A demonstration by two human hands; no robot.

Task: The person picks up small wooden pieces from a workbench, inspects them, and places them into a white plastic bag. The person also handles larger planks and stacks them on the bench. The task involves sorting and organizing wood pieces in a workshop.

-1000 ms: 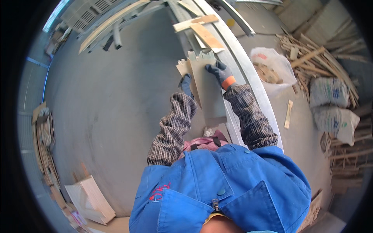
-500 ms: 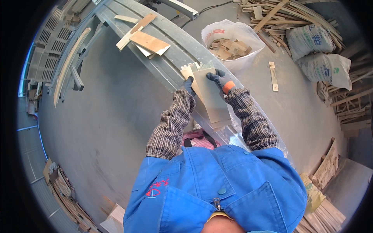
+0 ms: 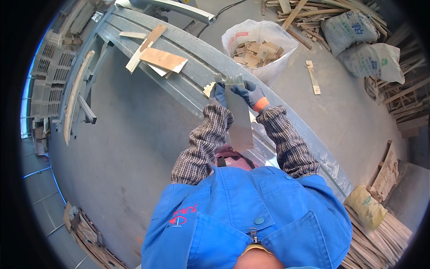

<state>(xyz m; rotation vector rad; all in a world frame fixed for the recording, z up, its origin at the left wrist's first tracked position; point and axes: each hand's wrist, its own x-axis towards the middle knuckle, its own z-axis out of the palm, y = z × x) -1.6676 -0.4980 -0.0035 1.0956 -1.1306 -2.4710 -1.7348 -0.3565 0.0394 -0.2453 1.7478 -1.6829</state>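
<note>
Between my hands is a stack of thin, grey-beige board strips (image 3: 239, 123), with jagged, broken far ends and long flat faces reaching back toward my body. My left hand (image 3: 218, 95), in a dark blue-grey glove, is closed on the stack's left edge near the jagged end. My right hand (image 3: 251, 95), in a like glove with an orange cuff, grips the right edge, its thumb on the top face. A pale, ragged-ended wood piece (image 3: 208, 89) shows just left of my left hand; whether it is held I cannot tell.
Under my hands runs a long grooved metal bench (image 3: 197, 60). Several wood strips (image 3: 163, 59) lie crossed on it at the far left. Beyond its right side stands a white sack (image 3: 286, 45) of wood offcuts. Scrap wood (image 3: 309, 13) and filled bags (image 3: 371, 60) lie far right.
The fanned strips have come together into a narrower stack, now more upright in the view. My left hand has moved farther along its edge, and the pale piece is apart at the left.
</note>
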